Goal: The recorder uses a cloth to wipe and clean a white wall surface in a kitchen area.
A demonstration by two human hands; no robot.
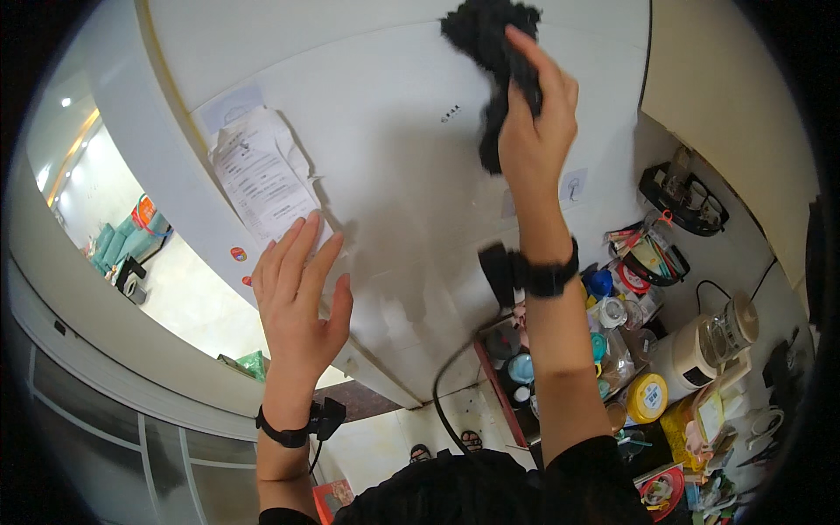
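Observation:
My right hand (541,125) is raised to a white wall panel (394,85), its fingers closed on a dark, shaggy cloth (492,39) that hangs down beside the palm. Below and left of the cloth is a small dark mark on the panel. My left hand (298,289) has its fingers spread over the lower edge of crumpled printed sheets (266,177) fixed to the panel; whether it presses on them cannot be told. Each wrist wears a black strap with a small device.
At the right, a cluttered counter holds a yellow-lidded jar (647,398), a cream appliance with a glass jug (728,331) and many containers. Black racks (682,200) hang above it. A doorway opens at the left beside a sliding glass door (105,420). A black cable (438,384) runs beside my right arm.

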